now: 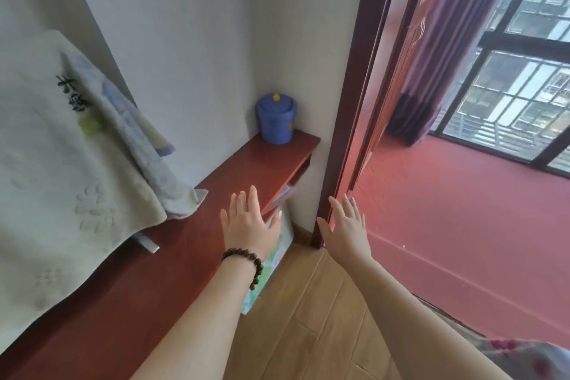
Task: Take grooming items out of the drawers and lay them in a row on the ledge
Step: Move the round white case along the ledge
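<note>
Beyond left hand [248, 219], ledge [246, 163]

Glossy red wooden ledge [246, 170], soft embossed cloth blanket [61, 170], smooth blue plastic jar [276, 119]

dark embroidered characters on the pale blanket [61, 145], too blurred to read, no other text
</note>
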